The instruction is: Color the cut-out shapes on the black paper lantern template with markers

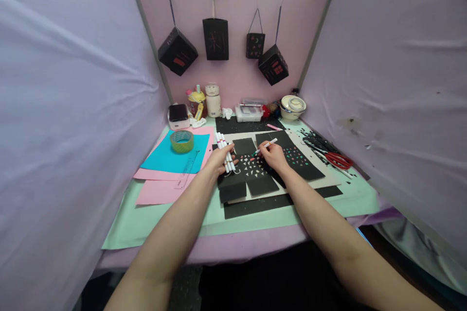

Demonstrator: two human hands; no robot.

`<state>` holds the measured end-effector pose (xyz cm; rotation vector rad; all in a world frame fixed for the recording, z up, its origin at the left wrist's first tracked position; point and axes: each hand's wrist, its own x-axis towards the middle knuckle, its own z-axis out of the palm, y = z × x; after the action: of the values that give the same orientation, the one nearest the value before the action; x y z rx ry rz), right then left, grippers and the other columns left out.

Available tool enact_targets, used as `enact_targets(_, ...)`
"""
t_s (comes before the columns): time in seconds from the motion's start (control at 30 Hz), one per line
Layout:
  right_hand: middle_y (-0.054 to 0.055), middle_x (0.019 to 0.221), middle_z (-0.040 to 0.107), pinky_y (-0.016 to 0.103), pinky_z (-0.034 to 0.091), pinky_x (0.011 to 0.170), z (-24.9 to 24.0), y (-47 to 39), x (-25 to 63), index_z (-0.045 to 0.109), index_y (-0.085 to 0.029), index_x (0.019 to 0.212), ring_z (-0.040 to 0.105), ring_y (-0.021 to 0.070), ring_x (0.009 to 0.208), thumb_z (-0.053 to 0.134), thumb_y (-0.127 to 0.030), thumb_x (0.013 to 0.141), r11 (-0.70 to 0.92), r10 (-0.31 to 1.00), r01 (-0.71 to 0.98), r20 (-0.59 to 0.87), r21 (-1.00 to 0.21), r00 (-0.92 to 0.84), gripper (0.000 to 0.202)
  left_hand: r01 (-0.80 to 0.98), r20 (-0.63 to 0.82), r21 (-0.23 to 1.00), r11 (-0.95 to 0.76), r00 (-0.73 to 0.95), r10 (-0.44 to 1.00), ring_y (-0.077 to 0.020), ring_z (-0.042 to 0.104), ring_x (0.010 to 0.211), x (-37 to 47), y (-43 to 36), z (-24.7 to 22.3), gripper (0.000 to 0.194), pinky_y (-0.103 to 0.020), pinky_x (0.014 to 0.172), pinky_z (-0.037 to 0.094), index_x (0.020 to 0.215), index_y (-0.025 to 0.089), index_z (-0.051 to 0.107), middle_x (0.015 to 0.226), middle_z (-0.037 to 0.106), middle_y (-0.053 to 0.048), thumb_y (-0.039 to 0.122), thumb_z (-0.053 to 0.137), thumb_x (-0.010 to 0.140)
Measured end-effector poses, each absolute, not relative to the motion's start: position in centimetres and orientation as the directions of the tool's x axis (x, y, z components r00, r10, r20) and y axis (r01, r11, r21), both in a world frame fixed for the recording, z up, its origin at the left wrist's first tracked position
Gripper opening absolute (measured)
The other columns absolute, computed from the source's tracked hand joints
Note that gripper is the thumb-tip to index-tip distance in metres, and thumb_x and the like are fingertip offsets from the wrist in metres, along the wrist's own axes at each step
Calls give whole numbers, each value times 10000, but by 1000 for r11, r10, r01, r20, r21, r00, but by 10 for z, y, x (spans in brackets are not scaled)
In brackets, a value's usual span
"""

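Note:
My left hand (pixel 219 158) is closed around several white markers (pixel 223 145) and rests at the left edge of the cut black paper (pixel 237 179). That paper has flaps and many small cut-out shapes, mostly pale. In my right hand (pixel 272 154) is a single white marker (pixel 270 143), gripped like a pen, its green tip end (pixel 255 154) at the shapes in the middle of the sheet. Whether the tip touches the paper I cannot tell. A second black sheet (pixel 310 167) to the right carries small pink, green and white shapes.
Left lie blue paper (pixel 160 160), pink paper (pixel 153 192), a tape roll (pixel 182 141) and a clear ruler (pixel 188 170). Red-handled scissors (pixel 337 160) sit among black scraps at right. A bottle (pixel 213 102), a plastic box (pixel 249 112) and a bowl (pixel 291 112) stand behind; black paper boxes (pixel 215 39) hang above.

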<state>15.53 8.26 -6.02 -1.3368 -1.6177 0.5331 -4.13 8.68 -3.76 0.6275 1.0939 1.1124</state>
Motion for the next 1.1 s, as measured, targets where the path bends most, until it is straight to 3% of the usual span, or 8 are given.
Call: enact_targets(1.1,8,606,627,218,416,577,-64,84,155,579,-179,694,576,137,572,447,-316,773,317,922,496,385,-808,38,206,-385,-376,849,362,41,926,-71,512,456,-41,86,-36,209,-402,653,541,808,166,539,664,576,11,233,689,680)
